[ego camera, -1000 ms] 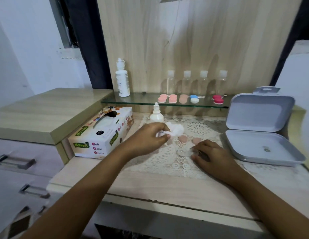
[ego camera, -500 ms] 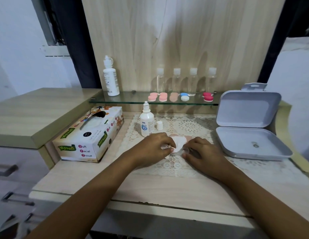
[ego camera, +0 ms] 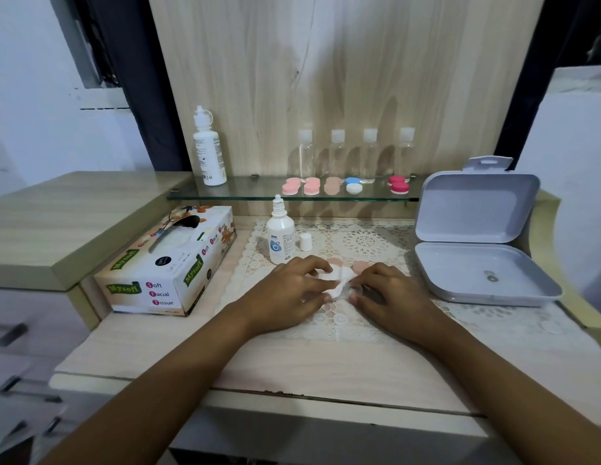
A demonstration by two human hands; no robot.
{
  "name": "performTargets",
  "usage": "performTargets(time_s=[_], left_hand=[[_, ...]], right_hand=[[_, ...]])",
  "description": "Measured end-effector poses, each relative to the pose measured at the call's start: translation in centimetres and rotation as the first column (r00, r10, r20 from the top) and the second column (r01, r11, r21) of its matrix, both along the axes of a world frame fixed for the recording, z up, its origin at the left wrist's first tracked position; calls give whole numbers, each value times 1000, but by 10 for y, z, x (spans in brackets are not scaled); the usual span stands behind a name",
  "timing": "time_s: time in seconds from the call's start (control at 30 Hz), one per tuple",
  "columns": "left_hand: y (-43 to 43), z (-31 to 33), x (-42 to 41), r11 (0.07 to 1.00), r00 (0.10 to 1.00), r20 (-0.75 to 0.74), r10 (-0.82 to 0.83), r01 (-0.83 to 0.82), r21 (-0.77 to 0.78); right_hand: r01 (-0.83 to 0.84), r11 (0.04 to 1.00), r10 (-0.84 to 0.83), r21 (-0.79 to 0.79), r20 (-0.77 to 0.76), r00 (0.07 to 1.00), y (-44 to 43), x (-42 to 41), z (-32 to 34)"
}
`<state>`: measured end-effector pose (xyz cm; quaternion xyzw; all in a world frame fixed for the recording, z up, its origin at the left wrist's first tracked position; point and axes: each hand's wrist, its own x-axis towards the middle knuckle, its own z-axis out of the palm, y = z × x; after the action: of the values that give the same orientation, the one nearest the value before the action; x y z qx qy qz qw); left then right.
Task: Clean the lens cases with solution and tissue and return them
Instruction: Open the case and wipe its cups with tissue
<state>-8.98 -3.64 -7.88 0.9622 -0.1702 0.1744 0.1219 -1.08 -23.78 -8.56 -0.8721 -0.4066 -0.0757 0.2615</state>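
Lowered left hand (ego camera: pixel 292 287) pinches crumpled white tissue (ego camera: pixel 338 280) against clear plastic lens case (ego camera: pixel 356 290).
Right hand (ego camera: pixel 394 294) grips case on white lace mat (ego camera: pixel 368 244).

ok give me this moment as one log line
phase: wipe | left hand: presses tissue onto lens case | right hand: holds lens case on lace mat | solution bottle: upright, uncapped | peach caps: off, behind hands

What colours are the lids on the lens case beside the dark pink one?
Blue and white lens case; head view shows it best.
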Motion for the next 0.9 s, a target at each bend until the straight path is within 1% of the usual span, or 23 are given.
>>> performTargets(time_s=[0.13, 0.23, 0.37, 0.43, 0.5, 0.57, 0.7, 0.77, 0.8, 0.83, 0.9], left_hand=[[1, -2, 1, 995, 993, 110, -34, 24, 95], [0, -3, 1, 993, 988, 147, -45, 28, 114], [-3, -5, 3, 974, 976, 212, -41, -8, 228], [-4, -4, 4, 969, 971, 234, -48, -12, 247], [-5, -4, 4, 973, 971, 235, -52, -3, 230], [-4, -6, 5, 985, 974, 222, -51, 13, 172], [-5, -9, 7, 999, 993, 114, -22, 26, -38], [-5, -9, 6, 995, 998, 57, -8, 13, -102], [-4, -9, 5, 995, 999, 50, -5, 10, -99], [-4, -8, 4, 998, 998, 63, -2, 6, -64], [-4, -7, 3, 996, 988, 152, 5, -19, 90]], right_hand=[[1, 1000, -1, -1, -6, 1000, 1, 0, 0], [-4, 1000, 4, -3, -9, 1000, 0, 0, 0], [-17, 1000, 17, 2, -20, 1000, -1, 0, 1], [-19, 1000, 19, -3, -23, 1000, -1, 0, 0], [-16, 1000, 16, -14, -26, 1000, -1, -1, 1], [-12, 999, 11, -30, -36, 999, -1, -1, 2], [-12, 1000, 10, -24, -56, 998, -1, -1, 3], [-19, 1000, 18, -20, -65, 998, -1, -1, 3], [-23, 999, 21, -24, -68, 997, -1, -1, 3], [-25, 999, 22, -31, -71, 997, -1, -1, 3], [-29, 999, 25, -38, -81, 996, -1, -1, 3]])
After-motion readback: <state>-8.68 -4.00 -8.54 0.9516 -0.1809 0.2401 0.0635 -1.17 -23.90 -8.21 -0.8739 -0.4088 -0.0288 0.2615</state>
